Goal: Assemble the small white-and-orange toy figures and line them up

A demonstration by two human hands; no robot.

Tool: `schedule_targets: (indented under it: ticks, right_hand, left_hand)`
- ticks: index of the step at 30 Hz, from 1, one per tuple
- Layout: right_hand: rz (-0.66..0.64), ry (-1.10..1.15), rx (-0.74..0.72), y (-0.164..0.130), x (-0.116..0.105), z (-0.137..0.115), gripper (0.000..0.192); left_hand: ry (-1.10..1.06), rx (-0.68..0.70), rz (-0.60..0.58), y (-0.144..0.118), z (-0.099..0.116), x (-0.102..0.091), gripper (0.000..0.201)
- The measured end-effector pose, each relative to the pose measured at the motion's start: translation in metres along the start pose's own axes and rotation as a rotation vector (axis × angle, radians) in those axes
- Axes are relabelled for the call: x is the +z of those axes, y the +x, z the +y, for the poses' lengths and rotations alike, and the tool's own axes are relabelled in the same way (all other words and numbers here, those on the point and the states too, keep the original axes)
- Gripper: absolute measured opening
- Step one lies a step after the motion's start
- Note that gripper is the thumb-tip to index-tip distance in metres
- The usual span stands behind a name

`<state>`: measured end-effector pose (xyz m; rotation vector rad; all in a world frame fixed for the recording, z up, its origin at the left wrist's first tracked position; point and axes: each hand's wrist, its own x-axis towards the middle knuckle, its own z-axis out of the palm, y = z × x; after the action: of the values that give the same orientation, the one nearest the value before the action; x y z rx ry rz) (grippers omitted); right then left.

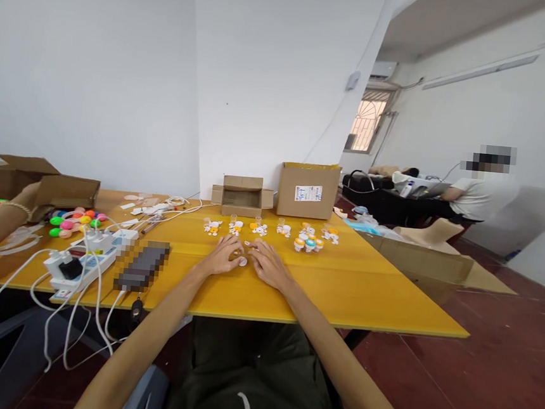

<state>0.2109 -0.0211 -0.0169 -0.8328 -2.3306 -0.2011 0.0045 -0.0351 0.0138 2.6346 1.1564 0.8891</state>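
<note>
The disc point(242, 262) is white, the table point(364, 292) yellow.

A plain workroom or small workshop: separate clusters of small white and orange parts point(258, 229) lie across a yellow counter point(364, 295), beside cardboard boxes point(308, 192) and a loaded power strip point(88, 271). Around it are bare white walls point(265, 70), a red floor point(478, 362), a barred window point(371, 121) and another seated person point(473, 196).

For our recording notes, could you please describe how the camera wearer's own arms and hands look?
The left hand and right hand are ungloved, with no wristwatch or bracelet visible. The left forearm and right forearm show no sleeves.
</note>
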Motion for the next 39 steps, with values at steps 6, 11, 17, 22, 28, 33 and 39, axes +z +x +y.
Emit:
schedule_targets:
  ticks: [6,11,17,22,28,33,39]
  right_hand:
    - [-0.041,-0.076,0.065,0.013,0.003,-0.006,0.039]
    - [-0.129,-0.094,0.069,0.018,0.003,-0.01,0.046]
    - [-0.124,-0.08,0.115,0.016,0.0,-0.01,0.037]
    - [-0.064,-0.058,0.123,0.015,0.001,-0.01,0.026]
    - [-0.054,-0.024,0.098,0.014,0.002,-0.008,0.025]
    - [-0.042,-0.011,0.103,0.013,0.003,-0.005,0.022]
    - [-0.054,0.001,0.113,0.013,0.002,-0.005,0.02]
  left_hand:
    - [0.013,-0.036,0.193,0.006,-0.011,0.0,0.013]
    - [0.105,-0.064,0.258,0.004,-0.022,-0.001,0.015]
    - [0.138,0.018,0.15,0.0,-0.018,0.004,0.016]
    - [0.055,0.041,0.105,0.001,-0.011,0.003,0.013]
    - [-0.024,0.008,0.043,0.003,-0.011,0.005,0.017]
    - [-0.052,-0.013,0.007,0.004,-0.016,0.009,0.016]
    - [-0.055,-0.022,0.012,0.005,-0.015,0.009,0.014]
